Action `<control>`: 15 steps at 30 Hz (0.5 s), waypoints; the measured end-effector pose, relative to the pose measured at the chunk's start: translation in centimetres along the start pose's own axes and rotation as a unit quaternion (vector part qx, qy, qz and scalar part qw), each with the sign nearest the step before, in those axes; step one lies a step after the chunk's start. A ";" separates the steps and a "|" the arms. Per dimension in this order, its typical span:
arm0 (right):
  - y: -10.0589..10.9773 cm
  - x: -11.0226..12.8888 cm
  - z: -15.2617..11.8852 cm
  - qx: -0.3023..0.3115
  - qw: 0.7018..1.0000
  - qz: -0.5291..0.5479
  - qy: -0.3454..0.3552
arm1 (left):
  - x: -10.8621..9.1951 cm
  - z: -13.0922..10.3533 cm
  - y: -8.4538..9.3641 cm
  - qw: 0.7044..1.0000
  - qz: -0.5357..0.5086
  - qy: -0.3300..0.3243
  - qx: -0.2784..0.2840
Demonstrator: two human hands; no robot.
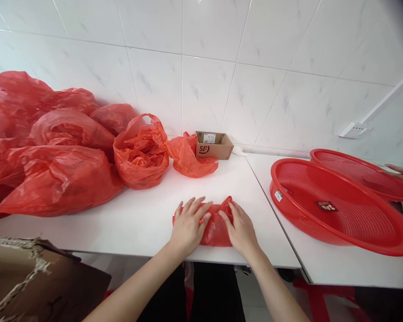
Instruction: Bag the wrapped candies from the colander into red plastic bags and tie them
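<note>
A small red plastic bag [216, 230] lies on the white table in front of me, its film gathered up around something I cannot make out. My left hand [190, 223] rests over the bag's left side, fingers spread and stretched out across the film. At the right side, my right hand [240, 226] has its thumb and fingers closed around the bag's edge, beside an upright peak of film. What the palms cover is hidden.
Several filled red bags [63, 179] are heaped at the left. An open red bag [141, 156], a limp red bag [193, 156] and a small cardboard box [215, 146] stand behind. Red baskets [309, 223] sit at the right, another person's hand [401, 174] by them. A carton [47, 286] is lower left.
</note>
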State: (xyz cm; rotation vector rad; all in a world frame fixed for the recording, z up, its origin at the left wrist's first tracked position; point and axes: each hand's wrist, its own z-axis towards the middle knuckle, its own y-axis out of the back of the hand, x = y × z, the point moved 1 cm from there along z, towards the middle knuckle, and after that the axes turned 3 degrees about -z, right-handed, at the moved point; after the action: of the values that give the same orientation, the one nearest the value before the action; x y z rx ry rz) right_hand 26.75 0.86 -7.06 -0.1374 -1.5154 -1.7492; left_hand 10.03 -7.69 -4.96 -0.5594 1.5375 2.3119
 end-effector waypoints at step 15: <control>-2.1 -0.2 -1.0 0.013 0.993 -0.108 0.045 | 0.3 -0.4 -1.6 0.998 0.010 -0.014 0.066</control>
State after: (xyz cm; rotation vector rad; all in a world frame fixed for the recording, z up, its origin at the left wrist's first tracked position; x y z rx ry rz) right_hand 25.93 0.03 -9.08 0.1223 -1.5321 -1.8770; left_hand 10.58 -7.42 -6.55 -0.4778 1.6737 2.2036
